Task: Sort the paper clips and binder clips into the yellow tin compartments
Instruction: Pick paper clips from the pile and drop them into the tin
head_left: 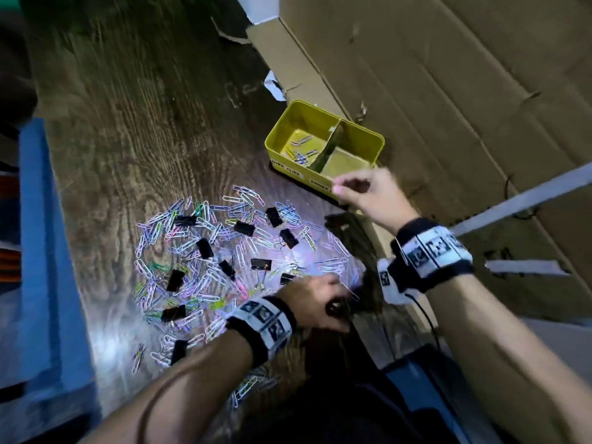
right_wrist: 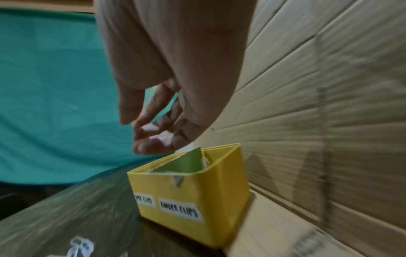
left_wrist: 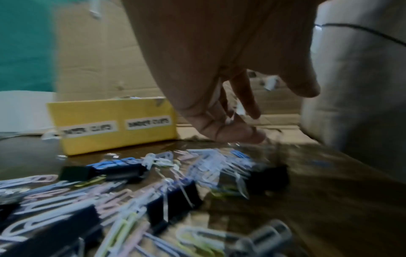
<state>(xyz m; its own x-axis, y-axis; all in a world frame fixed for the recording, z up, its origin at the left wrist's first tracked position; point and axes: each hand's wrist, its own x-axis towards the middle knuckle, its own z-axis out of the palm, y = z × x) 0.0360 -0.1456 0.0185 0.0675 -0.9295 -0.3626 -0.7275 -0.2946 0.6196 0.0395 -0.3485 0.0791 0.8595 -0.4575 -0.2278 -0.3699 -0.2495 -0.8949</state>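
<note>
Two white labels are showing on the yellow tin's (right_wrist: 217,194) near wall: the right reading "BINDER CLIPS", the left "PAPER CLIPS" (both blurred).

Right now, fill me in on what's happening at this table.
A person is sorting a pile of paper clips and black binder clips into a yellow tin with two labelled halves. The left hand reaches down at the near edge of the pile, fingers pinched at a clip. The right hand hovers at the tin's front rim; whether it holds anything is unclear. A few paper clips already lie in the left half; the right half looks empty.
</note>
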